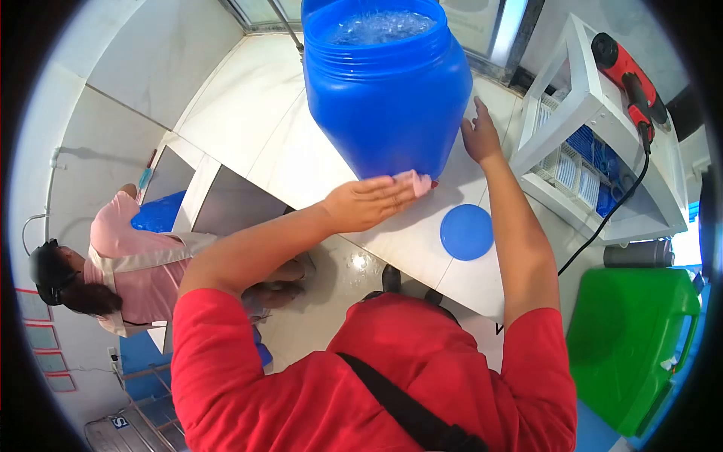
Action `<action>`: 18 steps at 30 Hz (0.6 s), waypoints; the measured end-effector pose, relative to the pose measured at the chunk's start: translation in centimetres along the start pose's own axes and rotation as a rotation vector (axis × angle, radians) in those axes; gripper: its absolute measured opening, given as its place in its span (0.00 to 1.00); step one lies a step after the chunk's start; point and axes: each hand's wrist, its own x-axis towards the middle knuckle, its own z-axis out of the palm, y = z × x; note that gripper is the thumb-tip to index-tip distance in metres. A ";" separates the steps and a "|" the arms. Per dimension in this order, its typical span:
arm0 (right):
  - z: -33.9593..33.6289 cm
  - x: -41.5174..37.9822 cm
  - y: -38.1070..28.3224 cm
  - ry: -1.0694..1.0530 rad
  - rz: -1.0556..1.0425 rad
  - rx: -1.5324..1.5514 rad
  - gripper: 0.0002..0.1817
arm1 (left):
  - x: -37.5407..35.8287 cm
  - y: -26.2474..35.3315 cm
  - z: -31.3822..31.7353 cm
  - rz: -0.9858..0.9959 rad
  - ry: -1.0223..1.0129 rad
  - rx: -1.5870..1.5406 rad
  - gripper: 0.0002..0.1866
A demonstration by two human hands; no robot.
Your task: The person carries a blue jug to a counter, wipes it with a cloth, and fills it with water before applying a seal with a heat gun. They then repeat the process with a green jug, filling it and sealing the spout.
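A large blue plastic drum (384,98) stands uncapped on the white tiled counter, with rippling clear water (380,29) in its wide mouth. My left hand (367,202) reaches across to the drum's lower front, fingers stretched out, with a small pink cloth (416,183) under the fingertips at the drum's base. On the drum's right side is my right hand (480,135), holding nothing, thumb and fingers apart, close against the lower wall. A round blue lid (467,232) lies flat on the counter between my forearms.
At right, a white shelf unit (561,113) holds baskets, with a red and black power tool (629,75) on top and its cord trailing down. A green jerrycan (633,339) sits at lower right. A person in pink (135,264) works at left beside a blue container (160,212).
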 end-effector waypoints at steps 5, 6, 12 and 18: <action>0.3 0.9 -2.3 -0.050 0.062 0.032 0.40 | -0.3 4.3 2.4 -0.317 0.063 0.000 0.24; 0.5 1.5 -2.7 -0.046 0.083 0.065 0.41 | -0.3 4.7 3.2 -0.284 0.109 0.024 0.21; 5.3 5.8 2.2 0.005 -0.041 0.379 0.40 | -1.9 5.3 2.5 -0.707 0.349 -0.232 0.29; 2.3 4.5 -2.9 -0.064 0.037 0.393 0.36 | 0.4 3.7 -1.1 -1.731 1.079 -1.302 0.33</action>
